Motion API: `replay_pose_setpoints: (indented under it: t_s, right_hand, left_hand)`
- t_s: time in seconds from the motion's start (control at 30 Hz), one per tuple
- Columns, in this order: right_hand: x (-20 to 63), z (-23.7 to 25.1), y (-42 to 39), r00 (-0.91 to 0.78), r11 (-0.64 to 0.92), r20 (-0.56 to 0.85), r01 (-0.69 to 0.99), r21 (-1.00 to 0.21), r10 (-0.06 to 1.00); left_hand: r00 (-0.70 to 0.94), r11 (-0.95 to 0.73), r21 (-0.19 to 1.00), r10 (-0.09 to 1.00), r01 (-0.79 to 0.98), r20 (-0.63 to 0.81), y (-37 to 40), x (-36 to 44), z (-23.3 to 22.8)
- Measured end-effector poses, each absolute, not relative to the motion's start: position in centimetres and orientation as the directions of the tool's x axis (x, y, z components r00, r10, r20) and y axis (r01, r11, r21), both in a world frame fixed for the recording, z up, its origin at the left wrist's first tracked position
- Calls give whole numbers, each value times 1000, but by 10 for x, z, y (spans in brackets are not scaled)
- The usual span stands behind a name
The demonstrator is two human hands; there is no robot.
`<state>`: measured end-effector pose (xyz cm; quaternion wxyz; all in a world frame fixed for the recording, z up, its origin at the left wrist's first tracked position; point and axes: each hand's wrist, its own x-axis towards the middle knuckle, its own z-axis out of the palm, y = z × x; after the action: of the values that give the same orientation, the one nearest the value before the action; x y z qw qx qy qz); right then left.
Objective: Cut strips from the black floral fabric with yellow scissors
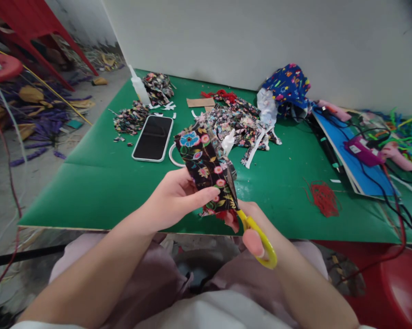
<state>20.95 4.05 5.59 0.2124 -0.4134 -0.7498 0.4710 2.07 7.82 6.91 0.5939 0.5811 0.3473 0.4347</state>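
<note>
My left hand (pixel 173 198) is closed on a piece of black floral fabric (pixel 206 160), its thumb pressed flat on the print. My right hand (pixel 252 228) grips yellow-handled scissors (pixel 260 235), with the thumb through one loop. The scissor blades lie along the right edge of the fabric, and part of them is hidden by it. Some red material shows beneath the fabric, by my right fingers. Behind my hands lies a heap of floral fabric scraps (pixel 240 125), with a white nozzle (pixel 228 141) in front of it.
A phone (pixel 152 139) lies left of the fabric, near small scrap piles (pixel 132 118) and a white bottle (pixel 139 87). Red threads (pixel 324 198) lie to the right. Beyond them are a blue folder (pixel 353 155), pink glue guns (pixel 332 110) with cords, and a blue patterned cloth (pixel 288 89).
</note>
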Motion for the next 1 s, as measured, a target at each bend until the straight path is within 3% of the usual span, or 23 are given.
replay_pose_setpoints:
  t_s: [0.13,0.4,0.63,0.8,1.0]
  right_hand:
    - [208,60,38,-491,43,-104,279,-959,865]
    - [208,52,36,-437,-44,-185,313,-949,880]
    - [205,50,35,-378,-38,-163,316,-948,911]
    - [204,55,36,-348,-27,-177,395,-918,921]
    - [210,58,40,-499,99,-130,407,-908,857]
  left_hand:
    - [376,-66,989,920,-132,112,78,20,68]
    - [340,-36,982,935,-185,98,78,19,65]
    - [343,55,971,939,-233,29,79,21,64]
    - [249,106,951,968,-291,-31,81,21,65]
    - [269,127,932,963,-339,-33,80,22,68]
